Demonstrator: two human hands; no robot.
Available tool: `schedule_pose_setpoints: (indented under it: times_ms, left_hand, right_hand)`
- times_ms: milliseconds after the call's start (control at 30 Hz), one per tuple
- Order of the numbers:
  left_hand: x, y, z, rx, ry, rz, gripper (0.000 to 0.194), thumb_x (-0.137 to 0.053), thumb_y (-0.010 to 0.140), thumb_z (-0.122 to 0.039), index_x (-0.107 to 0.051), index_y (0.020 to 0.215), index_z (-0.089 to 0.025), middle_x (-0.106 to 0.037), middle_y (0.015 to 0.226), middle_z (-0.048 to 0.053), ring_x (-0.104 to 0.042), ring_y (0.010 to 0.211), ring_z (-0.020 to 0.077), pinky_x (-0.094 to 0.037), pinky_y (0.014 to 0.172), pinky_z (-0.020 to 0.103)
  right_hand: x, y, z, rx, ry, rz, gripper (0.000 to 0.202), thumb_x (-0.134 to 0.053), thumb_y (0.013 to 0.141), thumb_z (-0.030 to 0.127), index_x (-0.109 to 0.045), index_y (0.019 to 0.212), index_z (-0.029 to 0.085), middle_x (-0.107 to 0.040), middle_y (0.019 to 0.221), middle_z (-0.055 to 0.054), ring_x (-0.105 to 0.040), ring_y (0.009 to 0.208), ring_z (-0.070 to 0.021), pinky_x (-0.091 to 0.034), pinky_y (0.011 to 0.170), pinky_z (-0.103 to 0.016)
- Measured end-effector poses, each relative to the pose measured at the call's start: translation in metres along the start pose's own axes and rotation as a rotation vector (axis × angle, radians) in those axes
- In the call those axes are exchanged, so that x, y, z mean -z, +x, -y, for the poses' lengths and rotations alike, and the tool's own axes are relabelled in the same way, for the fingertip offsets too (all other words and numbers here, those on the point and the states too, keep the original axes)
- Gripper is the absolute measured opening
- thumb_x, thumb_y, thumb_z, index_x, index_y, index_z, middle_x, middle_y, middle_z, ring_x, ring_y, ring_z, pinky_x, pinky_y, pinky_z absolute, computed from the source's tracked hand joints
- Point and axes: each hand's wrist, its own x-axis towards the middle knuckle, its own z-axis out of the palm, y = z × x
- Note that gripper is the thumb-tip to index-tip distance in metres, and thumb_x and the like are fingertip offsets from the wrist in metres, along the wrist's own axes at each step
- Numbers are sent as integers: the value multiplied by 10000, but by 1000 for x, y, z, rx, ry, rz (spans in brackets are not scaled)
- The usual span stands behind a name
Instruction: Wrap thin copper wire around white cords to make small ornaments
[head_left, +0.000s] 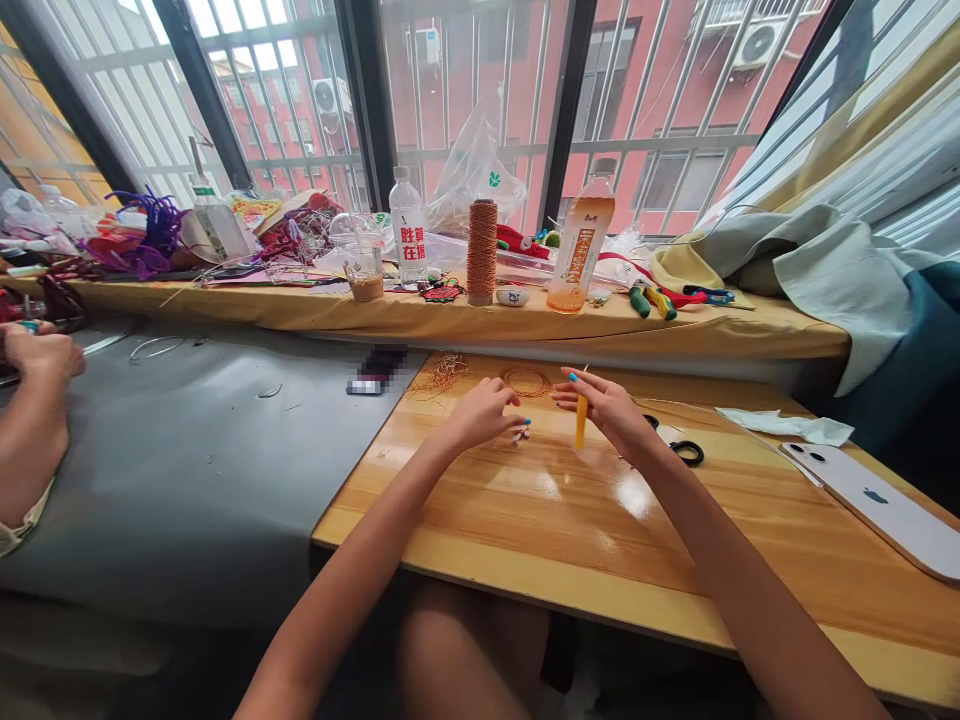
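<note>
My left hand (486,412) hovers over the wooden board (480,510), its fingers bent and the thumb apart from them. Just under that thumb is a small white and red piece (520,434), too small to name; whether it touches the hand I cannot tell. My right hand (609,408) grips a slim yellow stick (581,425), which points down toward the board. Between and behind the hands lies a coil of thin orange cord (526,381). Black-handled scissors (687,453) lie partly hidden behind my right wrist.
A tangle of cord ends (448,370) lies at the board's back left, a white phone (874,497) and tissue (787,425) at right. Along the sill stand a cord spool (481,252), bottles (583,240) and pliers (651,300). Another person's hand (43,352) is at far left.
</note>
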Motion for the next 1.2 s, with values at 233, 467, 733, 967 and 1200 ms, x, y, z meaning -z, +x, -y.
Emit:
schedule_pose_setpoints:
  times_ms: [233, 467, 733, 967, 1200]
  left_hand:
    - [-4, 0, 4, -227, -16, 75, 272, -434, 774, -119, -611, 945, -235, -548, 970, 42, -402, 937, 170, -346, 829, 292]
    - [0, 0, 5, -187, -7, 127, 168, -515, 738, -215, -620, 867, -192, -577, 892, 47, -451, 866, 169, -373, 763, 275]
    - [-11, 1, 8, -258, -136, 102, 191, -446, 740, -95, -604, 823, -163, -617, 851, 21, -478, 839, 137, -366, 777, 246]
    - [-11, -1, 8, -265, -168, 112, 205, -421, 759, -113, -612, 795, -180, -600, 838, 22, -459, 884, 143, -359, 801, 248]
    - [-12, 1, 8, -274, -140, 119, 219, -410, 754, -108, -618, 783, -172, -596, 828, 32, -458, 835, 142, -354, 785, 253]
  right_hand:
    - [-1, -6, 2, 68, 330, 203, 126, -571, 696, 240, -565, 809, 185, -574, 1070, -68, -491, 1064, -161, -421, 872, -275]
    - [-12, -6, -15, -24, 66, 153, 361, -457, 731, 517, -555, 708, 170, -528, 545, 21, -418, 399, -41, -313, 382, -172]
    - [-19, -2, -32, 87, -321, 47, 400, -543, 627, 553, -506, 580, 157, -513, 486, 9, -432, 379, -67, -303, 362, -192]
    - [-25, -8, -34, 170, -377, 12, 253, -521, 681, 432, -474, 667, 183, -538, 487, 19, -461, 358, -85, -336, 350, -192]
    - [-30, -13, -33, 199, -402, -5, 192, -497, 700, 379, -455, 659, 196, -520, 454, 33, -457, 349, -94, -347, 370, -210]
